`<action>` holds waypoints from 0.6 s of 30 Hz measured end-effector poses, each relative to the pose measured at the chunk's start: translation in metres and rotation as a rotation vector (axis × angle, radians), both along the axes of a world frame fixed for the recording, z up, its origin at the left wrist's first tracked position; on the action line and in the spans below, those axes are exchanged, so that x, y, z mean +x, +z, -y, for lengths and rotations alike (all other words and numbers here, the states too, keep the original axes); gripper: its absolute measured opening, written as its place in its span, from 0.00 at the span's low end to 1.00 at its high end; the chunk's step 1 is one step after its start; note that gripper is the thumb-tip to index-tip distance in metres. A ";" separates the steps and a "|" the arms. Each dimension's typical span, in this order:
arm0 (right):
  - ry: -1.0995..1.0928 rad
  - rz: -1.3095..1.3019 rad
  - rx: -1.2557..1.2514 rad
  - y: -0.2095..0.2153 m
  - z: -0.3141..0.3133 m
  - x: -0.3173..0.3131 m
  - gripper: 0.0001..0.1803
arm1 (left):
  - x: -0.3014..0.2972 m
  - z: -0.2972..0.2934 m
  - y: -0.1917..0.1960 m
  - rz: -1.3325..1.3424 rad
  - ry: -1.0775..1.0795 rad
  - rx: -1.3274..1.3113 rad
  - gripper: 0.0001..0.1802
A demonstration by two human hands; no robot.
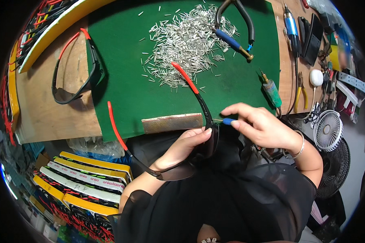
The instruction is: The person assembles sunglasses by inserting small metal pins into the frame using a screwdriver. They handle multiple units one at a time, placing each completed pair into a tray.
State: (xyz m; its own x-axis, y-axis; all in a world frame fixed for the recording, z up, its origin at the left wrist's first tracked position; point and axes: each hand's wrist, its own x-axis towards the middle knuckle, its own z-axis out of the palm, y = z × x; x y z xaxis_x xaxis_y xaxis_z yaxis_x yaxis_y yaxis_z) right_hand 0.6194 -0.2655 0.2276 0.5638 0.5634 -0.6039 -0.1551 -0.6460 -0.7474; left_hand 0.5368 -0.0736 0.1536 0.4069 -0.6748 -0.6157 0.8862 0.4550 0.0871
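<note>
My left hand (182, 148) grips a pair of black sunglasses (178, 170) by the dark lens, held over my lap. Both temples end in red tips; one (184, 77) points up over the green mat, the other (115, 125) sticks out to the left. My right hand (259, 125) pinches a small blue-handled tool (228, 121), its thin tip touching the hinge of the glasses near the upper temple. A big heap of short silver metal pins (186, 40) lies on the green mat (125, 60) above the hands.
A second pair of black sunglasses (75, 69) lies on the wooden bench at left. A metal file block (172, 122) sits at the mat's front edge. Pliers (300, 91), a green-handled tool (271, 91), hoses and a small white fan (327, 129) crowd the right. Yellow trays (85, 178) stack lower left.
</note>
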 end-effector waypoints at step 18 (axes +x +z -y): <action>0.160 -0.321 -0.018 -0.004 -0.016 0.015 0.15 | -0.008 -0.005 0.000 0.069 0.042 0.079 0.12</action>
